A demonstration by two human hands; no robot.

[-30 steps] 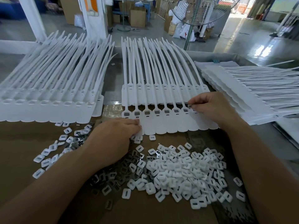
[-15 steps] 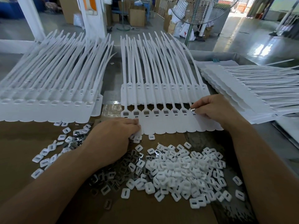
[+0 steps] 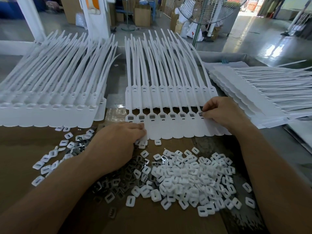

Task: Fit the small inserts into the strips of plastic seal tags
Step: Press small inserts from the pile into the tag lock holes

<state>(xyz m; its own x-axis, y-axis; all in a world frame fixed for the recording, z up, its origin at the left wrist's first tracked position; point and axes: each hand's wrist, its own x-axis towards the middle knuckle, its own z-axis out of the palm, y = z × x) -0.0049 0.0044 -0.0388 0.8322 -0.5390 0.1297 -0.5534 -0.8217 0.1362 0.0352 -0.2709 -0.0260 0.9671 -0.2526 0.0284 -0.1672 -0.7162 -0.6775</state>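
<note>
Many inserts [image 3: 185,174] loose near the tag strip [image 3: 177,130].

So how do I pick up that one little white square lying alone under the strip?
I'd pinch the lone white insert by its left and right edges, coming straight down from above. It lies flat on the cardboard, slot up, with free space either side; the edge of the strip sits close behind it.
</note>
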